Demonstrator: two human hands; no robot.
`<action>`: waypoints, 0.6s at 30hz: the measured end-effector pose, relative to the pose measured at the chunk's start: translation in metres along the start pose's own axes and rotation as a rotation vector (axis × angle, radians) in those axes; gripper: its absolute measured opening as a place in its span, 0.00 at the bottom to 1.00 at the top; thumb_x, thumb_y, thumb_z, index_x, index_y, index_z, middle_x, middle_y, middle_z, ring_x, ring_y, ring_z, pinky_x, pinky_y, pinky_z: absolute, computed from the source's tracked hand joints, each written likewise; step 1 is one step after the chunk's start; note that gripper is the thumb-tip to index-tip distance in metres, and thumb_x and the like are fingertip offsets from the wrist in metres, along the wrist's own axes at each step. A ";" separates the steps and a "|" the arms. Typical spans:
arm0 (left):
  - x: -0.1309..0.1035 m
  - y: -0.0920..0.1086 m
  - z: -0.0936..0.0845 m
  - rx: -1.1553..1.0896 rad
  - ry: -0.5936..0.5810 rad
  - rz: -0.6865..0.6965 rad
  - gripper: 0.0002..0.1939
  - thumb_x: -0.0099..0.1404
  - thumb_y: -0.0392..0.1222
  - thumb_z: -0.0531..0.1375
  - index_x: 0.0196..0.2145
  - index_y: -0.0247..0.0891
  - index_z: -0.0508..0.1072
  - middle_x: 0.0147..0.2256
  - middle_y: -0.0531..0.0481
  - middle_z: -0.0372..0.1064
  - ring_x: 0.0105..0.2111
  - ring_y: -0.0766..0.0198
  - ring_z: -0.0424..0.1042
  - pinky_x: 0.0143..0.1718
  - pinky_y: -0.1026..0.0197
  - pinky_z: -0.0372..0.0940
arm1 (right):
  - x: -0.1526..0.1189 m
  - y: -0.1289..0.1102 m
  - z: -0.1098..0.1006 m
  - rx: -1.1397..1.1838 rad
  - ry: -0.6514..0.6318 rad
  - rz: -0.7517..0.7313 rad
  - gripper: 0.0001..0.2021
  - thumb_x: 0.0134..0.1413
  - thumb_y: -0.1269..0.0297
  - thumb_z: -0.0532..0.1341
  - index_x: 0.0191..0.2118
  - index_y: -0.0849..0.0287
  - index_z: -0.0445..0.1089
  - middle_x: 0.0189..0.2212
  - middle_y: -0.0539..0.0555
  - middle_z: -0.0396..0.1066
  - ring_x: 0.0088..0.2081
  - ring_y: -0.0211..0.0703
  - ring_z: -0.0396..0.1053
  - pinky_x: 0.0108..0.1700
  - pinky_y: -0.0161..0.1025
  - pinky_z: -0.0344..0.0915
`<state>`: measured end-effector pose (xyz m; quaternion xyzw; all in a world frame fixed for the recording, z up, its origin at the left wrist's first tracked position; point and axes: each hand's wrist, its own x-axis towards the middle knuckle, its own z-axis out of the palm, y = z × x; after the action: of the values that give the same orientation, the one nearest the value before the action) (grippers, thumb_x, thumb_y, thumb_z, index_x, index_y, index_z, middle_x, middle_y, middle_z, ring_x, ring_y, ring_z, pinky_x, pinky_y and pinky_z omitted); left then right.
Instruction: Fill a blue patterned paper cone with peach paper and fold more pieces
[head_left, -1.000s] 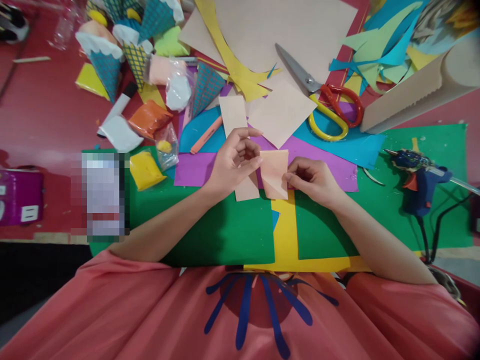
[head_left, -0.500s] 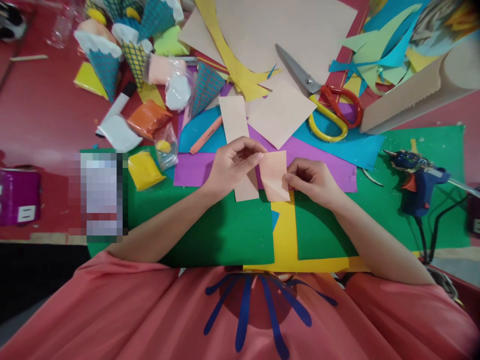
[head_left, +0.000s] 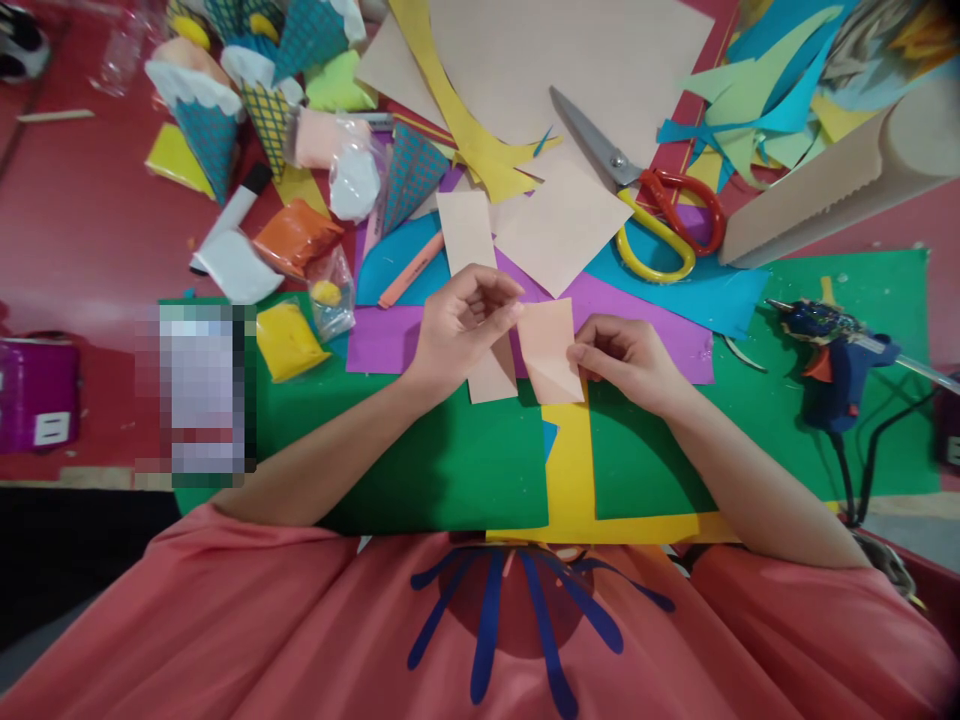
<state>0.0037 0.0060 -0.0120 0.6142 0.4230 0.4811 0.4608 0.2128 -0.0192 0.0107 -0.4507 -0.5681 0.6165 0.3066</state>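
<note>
A small peach paper piece [head_left: 550, 335] with a crease across its lower part is held over the green mat [head_left: 360, 460]. My right hand [head_left: 626, 362] pinches its right edge between thumb and fingers. At the upper left corner of the piece, my left hand [head_left: 466, 325] has its thumb and forefinger slightly apart; whether they still touch the paper is hard to make out. Under my left hand lies a long peach paper strip [head_left: 466, 225]. A larger peach paper piece [head_left: 562, 230] is just beyond, beside scissors [head_left: 652, 205] with red and yellow handles.
A blue glue gun [head_left: 847, 370] lies at right, near a peach paper roll [head_left: 832, 180]. Clay packets, such as an orange one [head_left: 298, 236], and paper cones [head_left: 206, 135] crowd the upper left. A blurred phone-like object [head_left: 202, 390] is at left. Paper scraps [head_left: 750, 100] lie upper right.
My left hand's fingertips have drawn slightly up and left from the paper's corner, and its forefinger and thumb have parted. My right hand still grips the piece.
</note>
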 end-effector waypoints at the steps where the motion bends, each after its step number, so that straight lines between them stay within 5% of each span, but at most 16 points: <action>1: 0.000 0.000 0.000 -0.014 -0.010 0.010 0.15 0.63 0.55 0.63 0.38 0.40 0.70 0.33 0.53 0.70 0.32 0.70 0.72 0.33 0.67 0.68 | 0.000 0.000 0.000 0.040 0.021 0.008 0.15 0.53 0.54 0.65 0.25 0.59 0.65 0.19 0.46 0.65 0.20 0.31 0.60 0.22 0.32 0.56; 4: -0.001 0.000 0.002 0.025 -0.093 0.049 0.16 0.66 0.55 0.59 0.38 0.39 0.69 0.33 0.51 0.70 0.32 0.70 0.70 0.32 0.66 0.64 | 0.003 0.001 -0.001 0.133 0.106 0.029 0.18 0.49 0.50 0.67 0.25 0.58 0.65 0.18 0.46 0.65 0.19 0.31 0.60 0.22 0.33 0.57; 9: -0.002 0.005 0.003 0.232 -0.222 0.063 0.20 0.67 0.55 0.57 0.25 0.38 0.65 0.25 0.52 0.63 0.26 0.69 0.61 0.28 0.64 0.57 | 0.004 0.001 -0.002 0.135 0.157 0.032 0.19 0.46 0.47 0.68 0.25 0.58 0.66 0.18 0.46 0.67 0.19 0.32 0.61 0.22 0.33 0.60; 18: -0.001 0.007 0.003 0.214 -0.205 0.047 0.15 0.65 0.45 0.59 0.23 0.38 0.63 0.23 0.54 0.61 0.25 0.69 0.60 0.27 0.64 0.55 | 0.003 0.000 0.001 0.101 0.143 0.014 0.18 0.48 0.49 0.68 0.25 0.59 0.67 0.18 0.47 0.68 0.19 0.31 0.62 0.22 0.32 0.60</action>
<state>0.0069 0.0025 -0.0053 0.7155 0.4081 0.3786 0.4223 0.2113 -0.0171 0.0097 -0.4816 -0.5099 0.6127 0.3642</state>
